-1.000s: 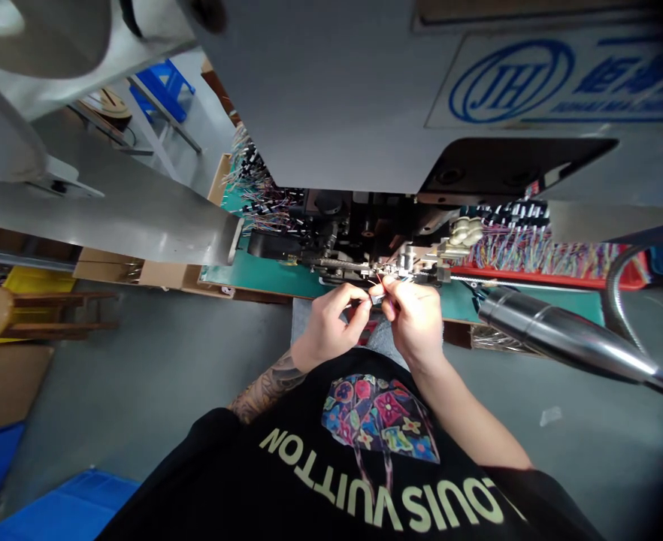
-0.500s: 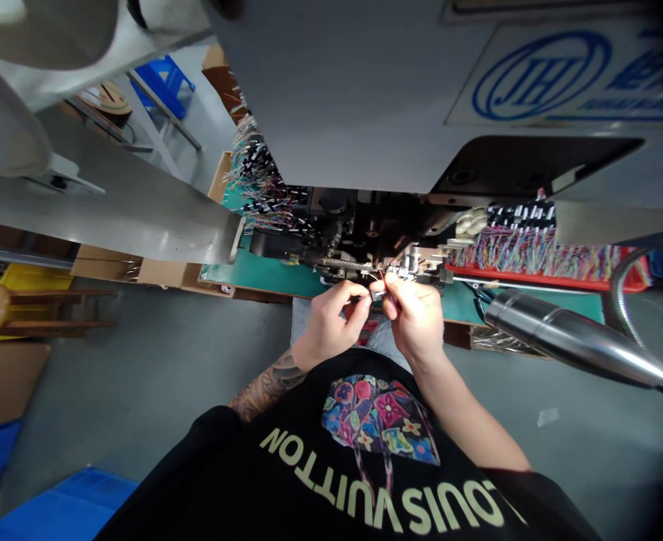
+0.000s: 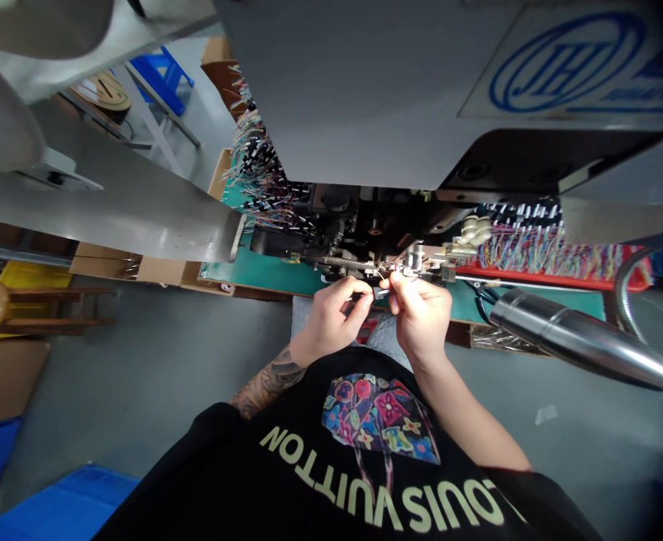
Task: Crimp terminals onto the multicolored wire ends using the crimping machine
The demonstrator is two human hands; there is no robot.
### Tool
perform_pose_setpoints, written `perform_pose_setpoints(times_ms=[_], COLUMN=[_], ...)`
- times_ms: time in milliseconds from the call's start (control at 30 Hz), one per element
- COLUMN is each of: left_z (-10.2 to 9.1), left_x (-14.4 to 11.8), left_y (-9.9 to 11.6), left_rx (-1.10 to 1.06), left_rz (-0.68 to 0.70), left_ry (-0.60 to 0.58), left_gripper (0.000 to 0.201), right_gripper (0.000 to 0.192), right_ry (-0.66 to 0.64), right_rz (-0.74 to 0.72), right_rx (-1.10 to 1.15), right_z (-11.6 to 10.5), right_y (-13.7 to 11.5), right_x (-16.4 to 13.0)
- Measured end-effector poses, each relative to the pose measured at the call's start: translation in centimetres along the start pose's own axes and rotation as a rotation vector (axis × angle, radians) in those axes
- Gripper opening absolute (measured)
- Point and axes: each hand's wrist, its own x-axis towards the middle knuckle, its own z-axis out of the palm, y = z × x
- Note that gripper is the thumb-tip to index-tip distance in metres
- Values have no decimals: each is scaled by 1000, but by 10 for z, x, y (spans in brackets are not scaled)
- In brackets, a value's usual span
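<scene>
My left hand (image 3: 338, 314) is closed in a pinch at the machine's front edge, with a small dark cable piece (image 3: 376, 294) at its fingertips. To its right, my right hand (image 3: 422, 312) pinches thin coloured wires (image 3: 384, 276) that run from this piece. The fingertips of both hands nearly meet and partly hide the piece. Just beyond them lie the small metal parts of the crimping-type machine (image 3: 413, 259), close to the wire tips. Whether the wires touch the machine I cannot tell.
The grey machine housing (image 3: 354, 98) hangs over the hands. Wire bundles (image 3: 258, 165) lie at the back left, and more fill a red tray (image 3: 557, 276) on the right. A metal lamp tube (image 3: 568, 334) juts in from the right. A wooden stool (image 3: 4, 312) stands left.
My right hand has shifted slightly to the right, along with the wires. The left hand stays almost in place. The view has moved a little against the machine.
</scene>
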Motion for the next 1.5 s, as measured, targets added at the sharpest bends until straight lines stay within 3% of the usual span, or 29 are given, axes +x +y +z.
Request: perform_pose_setpoints(times_ms=[233,533,667,967,1167,1333,1500], left_z=[1,-4,-3,-2,-4,-9,-8], left_x=[0,3,3,2,1,2,6], left_y=[-1,-2,-3,-4,-9,-9,-2], left_rx=[12,-57,-1,63,69,-105,-176], left_rz=[-9,-16,-3,16,74,-73,-177], left_ry=[3,-80,-83,-50,-64,-176,-143], left_gripper=[12,10,13,15,18,16,19], right_gripper=[57,38,47,51,39,34,31], right_ry=[11,13,85,85,-2,-137,-13], right_rz=[-7,-26,-64,-63,55,106,-67], right_rx=[-12,-24,-34,-58,-8,59,-124], right_z=[0,-3,-2,2,-3,-12,-12], right_y=[1,0,-1,-4,-2,-2,-6], right_x=[1,0,0,1,2,1,-4])
